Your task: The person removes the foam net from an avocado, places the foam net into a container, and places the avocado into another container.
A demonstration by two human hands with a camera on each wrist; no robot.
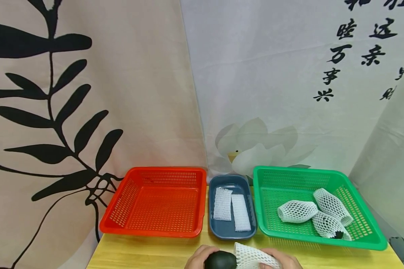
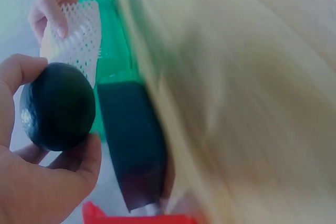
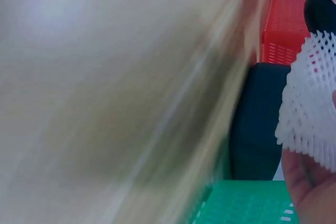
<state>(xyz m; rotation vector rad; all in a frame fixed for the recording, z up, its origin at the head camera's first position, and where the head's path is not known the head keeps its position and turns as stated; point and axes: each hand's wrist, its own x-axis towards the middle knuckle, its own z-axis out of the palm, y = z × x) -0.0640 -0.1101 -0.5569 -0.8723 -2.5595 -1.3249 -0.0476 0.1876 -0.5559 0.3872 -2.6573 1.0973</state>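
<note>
At the bottom of the head view, my left hand [image 1: 198, 257] grips a dark avocado [image 1: 221, 260], its fingers and thumb curled round the sides. My right hand [image 1: 286, 259] holds a white foam net sleeve [image 1: 250, 256] by its right part. The sleeve's left opening meets the avocado's end; whether any of the fruit sits inside cannot be told. In the left wrist view the avocado [image 2: 59, 106] shows nearly whole between thumb and fingers, in front of the sleeve [image 2: 84, 35]. The right wrist view shows the sleeve [image 3: 310, 103] spread wide.
Behind the hands stand a red basket [image 1: 168, 234] at left, a small blue tray [image 1: 233, 237] in the middle holding two flat foam sleeves [image 1: 240, 213], and a green basket [image 1: 323, 244] at right. Three sleeved items [image 1: 297, 211] lie in the green one, a dark end showing from one.
</note>
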